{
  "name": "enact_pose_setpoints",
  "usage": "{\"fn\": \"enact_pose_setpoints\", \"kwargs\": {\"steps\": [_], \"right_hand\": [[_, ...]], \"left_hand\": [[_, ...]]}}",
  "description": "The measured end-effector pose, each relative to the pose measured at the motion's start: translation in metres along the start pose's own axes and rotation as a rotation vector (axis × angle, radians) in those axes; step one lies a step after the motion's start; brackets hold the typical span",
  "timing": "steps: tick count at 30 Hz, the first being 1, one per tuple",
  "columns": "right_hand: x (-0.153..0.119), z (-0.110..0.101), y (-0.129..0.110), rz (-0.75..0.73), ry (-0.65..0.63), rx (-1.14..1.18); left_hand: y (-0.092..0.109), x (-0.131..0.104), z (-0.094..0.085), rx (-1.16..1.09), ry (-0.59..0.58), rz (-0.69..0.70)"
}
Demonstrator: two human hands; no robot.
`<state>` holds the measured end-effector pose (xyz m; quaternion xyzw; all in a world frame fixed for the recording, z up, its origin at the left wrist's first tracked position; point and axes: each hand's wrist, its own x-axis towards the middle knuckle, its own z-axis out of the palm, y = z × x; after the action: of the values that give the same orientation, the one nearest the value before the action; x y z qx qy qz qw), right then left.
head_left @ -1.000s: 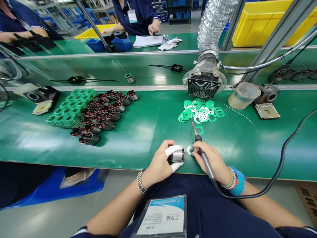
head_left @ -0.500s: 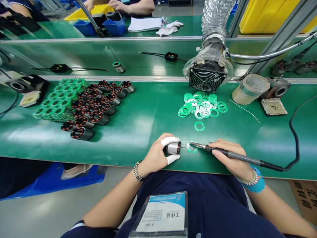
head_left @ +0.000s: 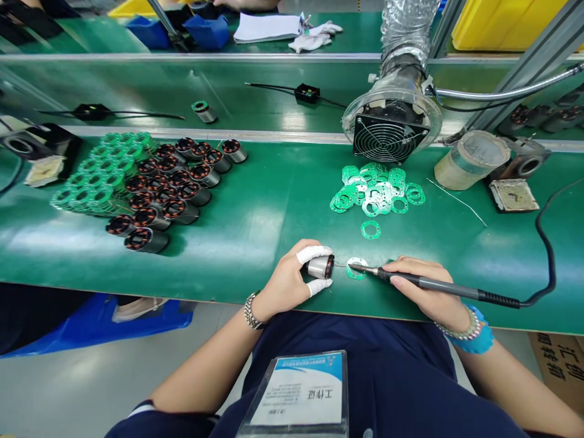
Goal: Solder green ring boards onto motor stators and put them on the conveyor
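Between the thumb and a finger of my left hand, both in white finger covers, lies a silver motor stator on its side. Thin wires run from its right end toward a green ring board flat on the bench. My right hand grips a soldering iron by its dark handle, and the iron's tip is over the ring board. Whether the tip touches the board or a wire is too small to tell. Another ring board lies just behind.
A pile of green ring boards lies under a fan. Rows of stators and boards with stators stand at left. At right are a round container, a soldering stand and the iron's cord.
The whole view has shifted slightly. The board under the iron's tip shows a little more to the left of the tip. Both hands keep nearly the same hold.
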<state>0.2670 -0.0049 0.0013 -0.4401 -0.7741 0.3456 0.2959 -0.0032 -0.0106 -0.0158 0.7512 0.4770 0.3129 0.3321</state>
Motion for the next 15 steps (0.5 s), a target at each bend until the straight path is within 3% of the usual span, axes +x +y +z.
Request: {"fn": "enact_pose_setpoints", "kwargs": {"steps": [15], "right_hand": [[0.0012,0.0015,0.0005,0.000,-0.016,0.014]], "left_hand": [[-0.0030,0.0014,0.0008,-0.004,-0.002,-0.013]]}}
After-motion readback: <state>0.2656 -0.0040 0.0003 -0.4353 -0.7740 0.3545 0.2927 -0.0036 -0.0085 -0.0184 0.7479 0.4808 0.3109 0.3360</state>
